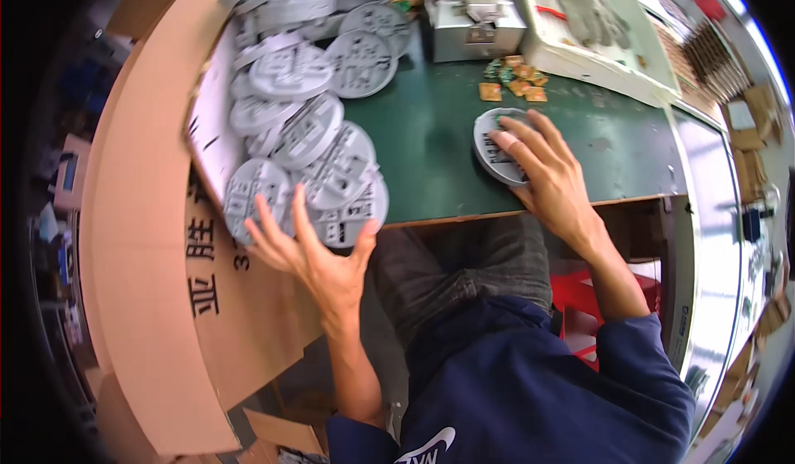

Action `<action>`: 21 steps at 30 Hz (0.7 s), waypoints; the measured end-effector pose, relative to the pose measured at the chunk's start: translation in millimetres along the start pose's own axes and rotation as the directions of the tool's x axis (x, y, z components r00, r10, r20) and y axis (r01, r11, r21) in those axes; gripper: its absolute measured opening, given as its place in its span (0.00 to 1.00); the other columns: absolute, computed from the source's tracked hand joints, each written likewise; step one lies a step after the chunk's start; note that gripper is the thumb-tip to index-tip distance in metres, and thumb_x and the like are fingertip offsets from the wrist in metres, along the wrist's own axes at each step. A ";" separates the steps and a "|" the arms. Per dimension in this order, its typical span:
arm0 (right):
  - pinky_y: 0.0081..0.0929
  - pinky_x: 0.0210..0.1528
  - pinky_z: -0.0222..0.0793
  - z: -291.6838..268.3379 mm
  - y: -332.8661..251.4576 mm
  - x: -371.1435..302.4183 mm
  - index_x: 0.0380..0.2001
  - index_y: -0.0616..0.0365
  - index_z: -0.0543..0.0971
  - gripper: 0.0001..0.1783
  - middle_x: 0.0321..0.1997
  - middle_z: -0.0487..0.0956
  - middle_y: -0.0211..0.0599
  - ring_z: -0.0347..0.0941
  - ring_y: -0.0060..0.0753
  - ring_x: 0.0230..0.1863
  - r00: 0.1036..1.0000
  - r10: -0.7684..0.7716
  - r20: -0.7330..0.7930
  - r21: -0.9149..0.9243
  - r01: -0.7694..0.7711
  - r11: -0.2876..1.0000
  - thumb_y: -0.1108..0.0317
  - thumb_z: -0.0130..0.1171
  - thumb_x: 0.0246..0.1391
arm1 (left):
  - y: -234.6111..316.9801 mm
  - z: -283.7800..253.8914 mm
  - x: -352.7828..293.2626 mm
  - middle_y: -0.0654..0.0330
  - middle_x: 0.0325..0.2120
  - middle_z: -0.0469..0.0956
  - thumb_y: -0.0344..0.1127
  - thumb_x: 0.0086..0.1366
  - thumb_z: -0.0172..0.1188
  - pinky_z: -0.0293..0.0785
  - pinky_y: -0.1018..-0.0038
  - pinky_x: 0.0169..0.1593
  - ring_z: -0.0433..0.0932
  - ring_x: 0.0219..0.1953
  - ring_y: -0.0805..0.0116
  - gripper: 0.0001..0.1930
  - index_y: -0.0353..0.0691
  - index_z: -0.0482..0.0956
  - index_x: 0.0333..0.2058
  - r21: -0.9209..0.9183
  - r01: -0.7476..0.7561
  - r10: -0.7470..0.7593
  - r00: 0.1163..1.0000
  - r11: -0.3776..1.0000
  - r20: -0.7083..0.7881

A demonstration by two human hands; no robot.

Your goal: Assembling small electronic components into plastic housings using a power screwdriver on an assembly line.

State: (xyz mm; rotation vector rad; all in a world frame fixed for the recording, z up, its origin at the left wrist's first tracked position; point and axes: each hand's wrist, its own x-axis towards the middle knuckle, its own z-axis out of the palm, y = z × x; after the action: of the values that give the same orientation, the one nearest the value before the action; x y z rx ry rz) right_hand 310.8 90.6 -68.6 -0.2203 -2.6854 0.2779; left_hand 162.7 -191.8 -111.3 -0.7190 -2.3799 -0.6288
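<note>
My right hand (pixel 553 178) lies over a grey round plastic housing (pixel 489 153) on the green table. Its fingers reach across the top face and the thumb sits at the near rim, so part of the housing is hidden. My left hand (pixel 321 265), fingers spread, is at the near end of a heap of similar grey round housings (pixel 291 73). Its fingertips reach over one housing (pixel 255 181) at the heap's near left; whether they touch it, I cannot tell. Beyond my right hand lie several small orange-and-green circuit boards (pixel 519 83).
An open cardboard box (pixel 132 240) flanks the table (pixel 431 149) on the left. At the back stand a silver metal box-shaped fixture (pixel 476 41) and a white tray (pixel 596 79) with grey gloves (pixel 584 8). A red stool (pixel 580 298) is under the table's right side.
</note>
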 end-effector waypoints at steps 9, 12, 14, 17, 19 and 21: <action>0.21 0.42 0.72 -39.2 127.8 -30.7 0.59 0.57 0.78 0.25 0.43 0.83 0.32 0.77 0.22 0.39 0.649 0.693 -0.315 0.584 -0.443 0.680 0.52 0.59 0.68 | -7.8 10.5 -3.1 0.45 0.74 0.50 0.81 0.55 0.58 0.35 0.26 0.70 0.42 0.75 0.30 0.52 0.45 0.70 0.67 -0.056 0.014 -0.018 0.998 0.998 -0.067; 0.27 0.56 0.70 -57.1 196.4 -55.4 0.61 0.59 0.77 0.29 0.48 0.84 0.43 0.78 0.30 0.49 0.633 0.765 -0.115 0.233 -0.732 0.640 0.47 0.59 0.68 | -6.6 11.6 -2.3 0.43 0.74 0.50 0.79 0.58 0.57 0.36 0.28 0.70 0.41 0.76 0.30 0.52 0.41 0.69 0.68 -0.097 -0.005 -0.002 0.997 0.995 -0.071; 0.34 0.59 0.70 -56.1 198.7 -63.5 0.63 0.59 0.75 0.29 0.52 0.83 0.47 0.79 0.41 0.53 0.828 0.315 -0.465 -0.591 -0.555 0.585 0.50 0.60 0.68 | -4.4 9.4 -0.6 0.40 0.74 0.49 0.68 0.68 0.54 0.38 0.32 0.72 0.42 0.76 0.30 0.44 0.36 0.66 0.68 -0.224 -0.022 -0.010 0.990 0.974 -0.140; 0.36 0.58 0.71 -50.4 92.7 -10.6 0.66 0.55 0.73 0.26 0.59 0.81 0.45 0.78 0.42 0.55 0.831 0.324 -0.453 -0.076 -0.398 0.914 0.63 0.62 0.67 | -11.1 0.4 -5.1 0.38 0.74 0.49 0.53 0.71 0.55 0.40 0.35 0.73 0.42 0.76 0.30 0.35 0.34 0.65 0.68 -0.256 0.055 -0.112 0.971 0.965 -0.212; 0.37 0.60 0.70 -23.3 -26.3 16.2 0.66 0.58 0.71 0.36 0.59 0.80 0.45 0.78 0.43 0.58 0.917 0.315 -0.247 0.263 -0.249 0.932 0.70 0.71 0.55 | -22.7 -2.5 -6.4 0.40 0.74 0.46 0.51 0.68 0.63 0.42 0.34 0.72 0.41 0.76 0.30 0.36 0.38 0.66 0.69 -0.270 0.112 -0.165 0.969 0.956 -0.182; 0.47 0.66 0.66 14.7 -84.1 23.7 0.73 0.62 0.57 0.66 0.67 0.71 0.52 0.71 0.56 0.64 0.989 -0.023 -0.148 0.279 0.064 0.958 0.57 0.85 0.35 | -22.1 -4.3 7.4 0.41 0.75 0.45 0.55 0.62 0.70 0.43 0.32 0.72 0.39 0.76 0.29 0.40 0.43 0.68 0.68 -0.133 0.075 -0.090 0.989 0.988 -0.115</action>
State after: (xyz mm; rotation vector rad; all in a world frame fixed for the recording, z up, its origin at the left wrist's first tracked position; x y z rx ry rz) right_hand 273.9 11.6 -53.0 -0.0889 -2.4687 0.6032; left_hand 145.7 -208.2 -109.3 -0.6194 -2.2824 -0.8431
